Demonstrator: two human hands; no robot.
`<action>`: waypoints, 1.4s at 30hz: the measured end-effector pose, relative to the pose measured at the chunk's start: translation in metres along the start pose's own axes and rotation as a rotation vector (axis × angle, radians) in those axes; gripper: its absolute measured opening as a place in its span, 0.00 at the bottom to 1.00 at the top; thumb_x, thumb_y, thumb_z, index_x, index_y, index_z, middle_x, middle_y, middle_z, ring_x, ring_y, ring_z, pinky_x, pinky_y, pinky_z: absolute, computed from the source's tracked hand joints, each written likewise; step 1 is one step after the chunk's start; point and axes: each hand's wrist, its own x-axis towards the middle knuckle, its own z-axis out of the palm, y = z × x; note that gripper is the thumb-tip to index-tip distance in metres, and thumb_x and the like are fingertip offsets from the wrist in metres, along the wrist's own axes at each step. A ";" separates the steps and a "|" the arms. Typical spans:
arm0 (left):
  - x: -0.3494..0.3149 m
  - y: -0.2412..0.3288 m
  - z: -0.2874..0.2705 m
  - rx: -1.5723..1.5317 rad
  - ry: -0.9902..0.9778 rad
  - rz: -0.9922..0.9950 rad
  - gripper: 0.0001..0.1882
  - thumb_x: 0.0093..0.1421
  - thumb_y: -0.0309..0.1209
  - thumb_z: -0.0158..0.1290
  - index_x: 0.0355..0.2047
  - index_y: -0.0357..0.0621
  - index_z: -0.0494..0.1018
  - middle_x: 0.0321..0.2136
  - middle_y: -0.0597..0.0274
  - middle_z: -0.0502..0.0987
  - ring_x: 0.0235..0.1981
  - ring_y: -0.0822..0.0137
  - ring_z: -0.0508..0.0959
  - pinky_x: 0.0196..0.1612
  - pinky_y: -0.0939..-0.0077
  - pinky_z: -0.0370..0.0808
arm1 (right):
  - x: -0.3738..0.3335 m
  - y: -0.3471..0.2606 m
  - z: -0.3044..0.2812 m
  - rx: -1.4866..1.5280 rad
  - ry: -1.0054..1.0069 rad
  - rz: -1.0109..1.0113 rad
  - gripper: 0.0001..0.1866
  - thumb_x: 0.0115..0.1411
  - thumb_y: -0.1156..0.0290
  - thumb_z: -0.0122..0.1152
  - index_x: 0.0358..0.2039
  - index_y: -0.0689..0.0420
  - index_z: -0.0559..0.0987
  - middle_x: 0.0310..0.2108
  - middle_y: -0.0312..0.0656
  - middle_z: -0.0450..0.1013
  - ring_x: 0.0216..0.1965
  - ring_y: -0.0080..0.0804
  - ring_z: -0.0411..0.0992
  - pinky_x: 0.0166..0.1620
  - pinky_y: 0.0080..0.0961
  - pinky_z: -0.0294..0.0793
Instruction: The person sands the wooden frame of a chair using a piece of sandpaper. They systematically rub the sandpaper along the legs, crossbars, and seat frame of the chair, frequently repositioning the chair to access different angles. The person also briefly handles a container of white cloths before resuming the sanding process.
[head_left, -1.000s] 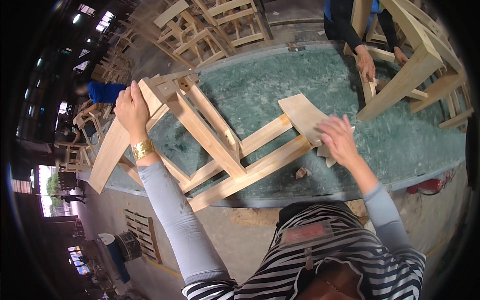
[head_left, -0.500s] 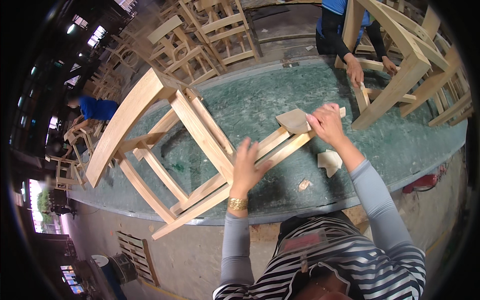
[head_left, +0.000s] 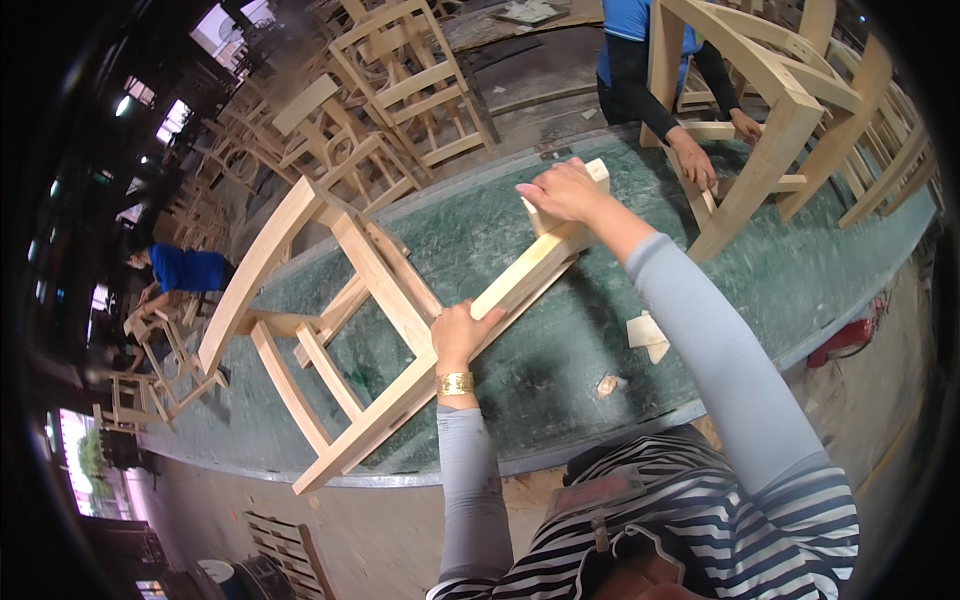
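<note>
An unfinished wooden chair frame [head_left: 385, 285] lies on its side on a green-topped table [head_left: 545, 400]. My left hand [head_left: 460, 335] is closed around its long rail, near the joint with the seat frame. My right hand [head_left: 568, 190] grips the far end of the same rail, by the backrest piece [head_left: 541, 218], which is partly hidden under my fingers. The rail end looks lifted off the table, with a shadow below it. One seat side and its crossbars reach left, toward the table's near edge.
Pale scraps [head_left: 648, 336] lie right of the chair. A co-worker's hands [head_left: 692, 162] work on another chair frame [head_left: 765, 150] at the far right. Chair frames [head_left: 400, 75] stand stacked behind the table. Another person [head_left: 188, 268] works at far left. A pallet [head_left: 290, 550] lies on the floor.
The chair frame has turned, its backrest end rising and swinging away from me. My right hand moved left and farther off with it; my left hand closed onto the rail.
</note>
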 end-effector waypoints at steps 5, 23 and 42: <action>0.003 0.000 -0.001 0.028 -0.014 -0.038 0.32 0.44 0.62 0.58 0.27 0.41 0.80 0.23 0.45 0.79 0.28 0.47 0.80 0.32 0.58 0.76 | -0.013 0.034 -0.006 0.179 0.506 -0.207 0.16 0.61 0.58 0.51 0.36 0.57 0.80 0.43 0.47 0.75 0.48 0.46 0.70 0.53 0.39 0.65; 0.009 0.002 0.002 0.053 -0.078 -0.069 0.33 0.45 0.63 0.58 0.31 0.42 0.81 0.23 0.45 0.79 0.28 0.48 0.80 0.33 0.58 0.76 | -0.349 0.064 0.212 0.373 -0.553 0.346 0.33 0.53 0.72 0.56 0.61 0.43 0.63 0.61 0.50 0.58 0.56 0.51 0.65 0.52 0.41 0.70; 0.005 0.008 -0.003 0.122 -0.074 -0.108 0.34 0.45 0.66 0.54 0.33 0.47 0.81 0.22 0.50 0.80 0.28 0.51 0.81 0.34 0.60 0.77 | -0.302 0.118 0.178 1.477 -0.334 0.851 0.11 0.58 0.77 0.56 0.42 0.57 0.75 0.27 0.34 0.70 0.22 0.22 0.68 0.26 0.23 0.70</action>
